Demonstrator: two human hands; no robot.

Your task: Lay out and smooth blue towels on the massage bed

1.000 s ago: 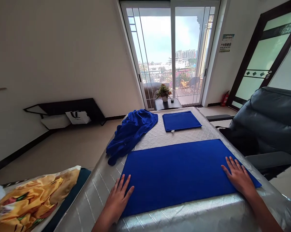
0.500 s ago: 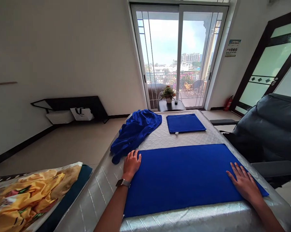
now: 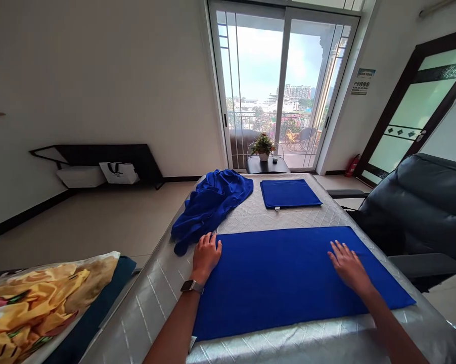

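Resting hands: left hand (image 3: pixel 207 258) loosely curled at the left edge of the blue felt mat (image 3: pixel 273 288), gripping nothing that shows, a smartwatch (image 3: pixel 192 286) on its wrist; right hand (image 3: pixel 349 268) open and flat on the mat, fingers spread, grasping nothing.
Mat position: flat and lengthwise across the near end of the padded bed (image 3: pixel 246 217), with a quilted silver cover beneath, under both hands.
Smoothing technique: judged best with flat palms and fingers spread, light even pressure from the middle outward, and no fingertip digging that could ruck the felt.
Beside the left hand: crumpled blue cloth (image 3: pixel 209 212) heaped just past the mat's far left corner.
Farther along the bed: smaller blue mat (image 3: pixel 288 193), lying flat, with a white tag (image 3: pixel 277 208) at its near edge.
Bedside: black leather recliner (image 3: pixel 421 207) on the right; pillow with a yellow print (image 3: pixel 34 303) on the left.
Far end: small black table (image 3: pixel 266 165) carrying a potted plant (image 3: pixel 263 146), before a sliding glass door (image 3: pixel 251 86); red fire extinguisher (image 3: pixel 352 166) by the wall; white bag (image 3: pixel 119 173) at a low black shelf (image 3: pixel 106 156).
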